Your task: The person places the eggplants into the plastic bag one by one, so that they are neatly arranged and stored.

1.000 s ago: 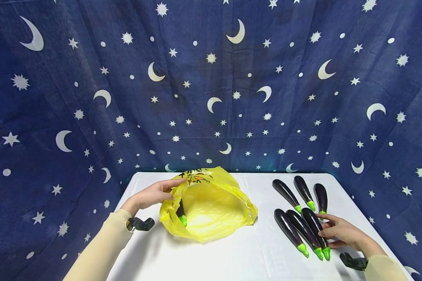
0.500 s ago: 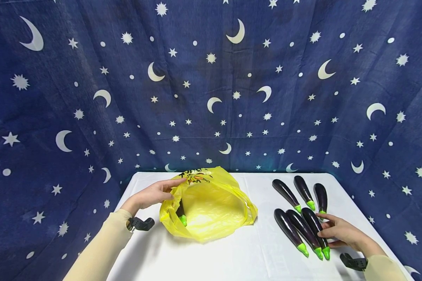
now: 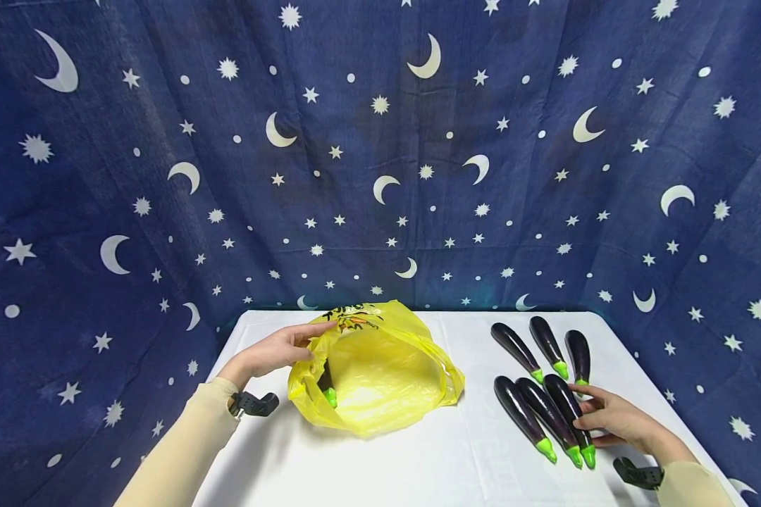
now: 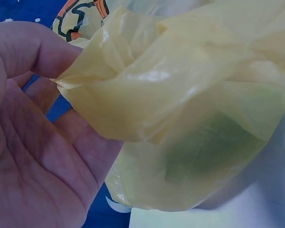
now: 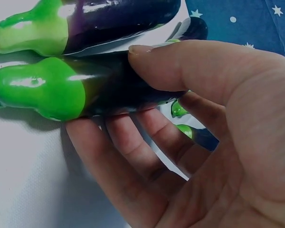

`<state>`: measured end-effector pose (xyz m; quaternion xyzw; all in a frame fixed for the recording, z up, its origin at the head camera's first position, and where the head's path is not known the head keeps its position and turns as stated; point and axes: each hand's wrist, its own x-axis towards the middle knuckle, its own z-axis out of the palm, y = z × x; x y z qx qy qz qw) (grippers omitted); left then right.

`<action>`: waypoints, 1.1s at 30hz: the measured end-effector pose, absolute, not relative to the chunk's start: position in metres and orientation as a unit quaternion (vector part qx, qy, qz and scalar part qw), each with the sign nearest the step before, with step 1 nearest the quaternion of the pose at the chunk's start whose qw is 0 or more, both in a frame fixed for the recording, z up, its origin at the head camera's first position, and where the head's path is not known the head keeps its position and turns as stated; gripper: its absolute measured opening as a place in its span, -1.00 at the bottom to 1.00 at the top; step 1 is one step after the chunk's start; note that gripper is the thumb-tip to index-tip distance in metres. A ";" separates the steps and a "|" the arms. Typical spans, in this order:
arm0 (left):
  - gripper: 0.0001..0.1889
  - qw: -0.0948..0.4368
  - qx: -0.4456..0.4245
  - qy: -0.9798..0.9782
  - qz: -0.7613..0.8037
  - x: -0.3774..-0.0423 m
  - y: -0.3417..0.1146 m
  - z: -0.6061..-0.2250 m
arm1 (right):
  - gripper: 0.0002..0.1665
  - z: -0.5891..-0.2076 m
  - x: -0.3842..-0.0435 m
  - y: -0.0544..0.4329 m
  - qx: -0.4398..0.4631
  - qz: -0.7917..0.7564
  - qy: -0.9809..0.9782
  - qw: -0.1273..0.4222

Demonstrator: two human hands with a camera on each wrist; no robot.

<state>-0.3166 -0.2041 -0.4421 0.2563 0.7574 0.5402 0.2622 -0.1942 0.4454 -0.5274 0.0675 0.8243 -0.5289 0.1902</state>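
A yellow plastic bag with a printed top edge lies with its mouth facing the front on the white table. My left hand pinches the left side of its rim between thumb and fingers. Just inside that side an eggplant shows its green cap, the rest covered by the bag. On the right, my right hand holds the nearest right eggplant, thumb on top and fingertips along its side. This dark, glossy eggplant still lies in its row, green cap toward me.
Two more eggplants, one of them the left front eggplant, lie close beside the held one. Behind them is a row of three, including the back middle eggplant. A blue star-and-moon cloth hangs round the white table.
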 end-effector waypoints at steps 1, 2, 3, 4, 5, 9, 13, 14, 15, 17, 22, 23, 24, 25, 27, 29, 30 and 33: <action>-0.24 0.263 0.257 0.757 0.541 -0.317 -0.204 -0.442 | 0.07 -0.528 -0.194 0.446 0.067 -0.529 0.824 0.190; -0.24 0.263 0.257 0.757 0.541 -0.317 -0.204 -0.442 | 0.06 -0.528 -0.194 0.446 0.065 -0.529 0.824 0.191; -0.24 0.263 0.257 0.756 0.541 -0.317 -0.204 -0.442 | 0.06 -0.528 -0.194 0.446 0.066 -0.529 0.824 0.191; -0.24 0.264 0.257 0.756 0.541 -0.317 -0.204 -0.442 | 0.06 -0.529 -0.194 0.446 0.067 -0.528 0.825 0.190; -0.24 0.264 0.256 0.756 0.541 -0.317 -0.204 -0.442 | 0.05 -0.529 -0.195 0.446 0.070 -0.528 0.825 0.189; -0.24 0.265 0.253 0.759 0.539 -0.316 -0.204 -0.442 | 0.04 -0.530 -0.195 0.447 0.074 -0.525 0.827 0.185; -0.24 0.265 0.253 0.759 0.538 -0.316 -0.204 -0.442 | 0.02 -0.529 -0.195 0.448 0.071 -0.521 0.831 0.182; -0.24 0.265 0.254 0.759 0.538 -0.316 -0.204 -0.443 | 0.02 -0.529 -0.195 0.449 0.072 -0.519 0.832 0.180; -0.24 0.264 0.256 0.759 0.537 -0.316 -0.204 -0.443 | 0.02 -0.528 -0.195 0.449 0.072 -0.517 0.834 0.177; -0.24 0.264 0.259 0.760 0.535 -0.316 -0.204 -0.443 | 0.03 -0.526 -0.195 0.450 0.075 -0.514 0.837 0.172; -0.24 0.264 0.262 0.758 0.536 -0.317 -0.204 -0.444 | 0.04 -0.522 -0.194 0.452 0.075 -0.515 0.839 0.162; -0.24 0.263 0.263 0.757 0.537 -0.317 -0.204 -0.444 | 0.03 -0.521 -0.194 0.452 0.072 -0.516 0.839 0.160; -0.24 0.262 0.264 0.757 0.537 -0.317 -0.204 -0.444 | 0.03 -0.520 -0.193 0.452 0.073 -0.518 0.838 0.158; -0.24 0.262 0.265 0.757 0.537 -0.317 -0.203 -0.444 | 0.03 -0.519 -0.193 0.452 0.074 -0.520 0.837 0.156; -0.24 0.259 0.268 0.758 0.535 -0.317 -0.203 -0.444 | 0.03 -0.517 -0.192 0.453 0.072 -0.524 0.835 0.152; -0.25 0.257 0.268 0.762 0.531 -0.317 -0.203 -0.444 | 0.04 -0.514 -0.192 0.452 0.066 -0.525 0.836 0.147; -0.25 0.256 0.268 0.763 0.529 -0.317 -0.203 -0.443 | 0.05 -0.512 -0.192 0.452 0.070 -0.526 0.835 0.145; -0.25 0.255 0.267 0.768 0.524 -0.317 -0.203 -0.443 | 0.06 -0.508 -0.192 0.451 0.058 -0.532 0.833 0.138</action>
